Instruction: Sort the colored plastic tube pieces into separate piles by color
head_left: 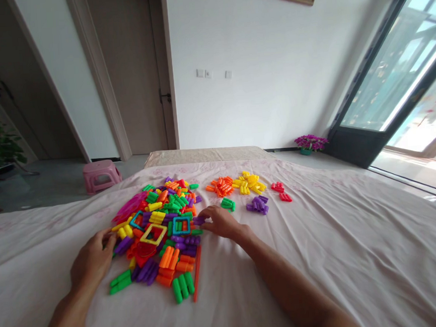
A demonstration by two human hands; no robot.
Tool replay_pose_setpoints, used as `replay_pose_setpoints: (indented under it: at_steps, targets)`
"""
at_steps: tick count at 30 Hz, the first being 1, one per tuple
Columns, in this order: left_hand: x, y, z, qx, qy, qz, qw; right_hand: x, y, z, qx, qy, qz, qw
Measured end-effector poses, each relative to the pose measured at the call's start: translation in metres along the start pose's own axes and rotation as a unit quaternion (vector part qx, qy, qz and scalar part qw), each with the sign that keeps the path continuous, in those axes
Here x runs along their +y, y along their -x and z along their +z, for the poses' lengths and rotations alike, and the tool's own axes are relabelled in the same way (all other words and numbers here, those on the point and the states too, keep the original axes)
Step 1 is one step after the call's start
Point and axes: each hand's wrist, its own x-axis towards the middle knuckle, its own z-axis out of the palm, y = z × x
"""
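Note:
A mixed heap of colourful plastic building blocks [174, 204] lies on the cloth, most of them ridged like joined tubes. At its right edge my right hand [219, 222] has its fingers closed on a purple building block [198, 220]. On the left side, my left hand [93, 257] pinches the end of a yellow building block [121, 225]; its lower fingers are partly hidden. Between the hands, a yellow square frame [154, 234] and a blue square frame [181, 226] rest on the heap. A thin orange-red stick [197, 274] lies at the near right edge.
Beyond my right hand are separate groups: orange blocks [220, 186], yellow blocks [249, 183], purple blocks [257, 205], green blocks [228, 204] and red blocks [285, 197]. A wrinkled pale cloth [321, 246] covers the surface. A pink stool [102, 176] stands beyond its left edge.

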Motion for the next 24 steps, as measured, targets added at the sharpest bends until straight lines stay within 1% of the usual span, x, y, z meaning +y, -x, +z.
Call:
replay_pose_setpoints:
  at_steps: [2,6,8,11,13,15,17,19,21,24]
  targets:
    - [0.001,0.000,-0.001,-0.009,-0.002,-0.014,1.000,0.006,0.000,-0.014,0.025,0.023,0.026,0.999]
    - [-0.001,-0.002,0.002,-0.003,-0.007,-0.011,1.000,0.027,0.005,-0.049,0.072,0.086,0.123,0.986]
    - [-0.003,-0.003,0.004,0.003,-0.008,-0.010,1.000,0.042,0.012,-0.066,0.090,0.121,0.174,0.973]
    - [-0.005,-0.004,0.006,0.009,-0.009,-0.007,1.000,0.063,0.024,-0.087,0.099,0.170,0.257,0.946]
    - [-0.005,-0.004,0.006,0.010,-0.009,-0.006,1.000,0.074,0.030,-0.097,0.102,0.193,0.305,0.927]
    - [-0.004,-0.003,0.005,0.010,-0.010,-0.006,1.000,0.078,0.033,-0.102,0.121,0.193,0.325,0.918]
    - [-0.002,-0.002,0.003,0.009,-0.012,-0.006,1.000,0.072,0.031,-0.100,0.135,0.153,0.302,0.931]
    - [0.000,-0.001,0.002,0.009,-0.011,-0.008,1.000,0.057,0.024,-0.090,0.119,0.089,0.247,0.958]
    - [0.002,0.001,0.001,0.010,-0.011,-0.008,1.000,0.036,0.015,-0.071,0.074,0.035,0.184,0.980]
    - [0.003,0.003,-0.001,0.007,-0.018,-0.002,1.000,0.001,0.004,-0.035,-0.002,0.005,0.141,0.990]
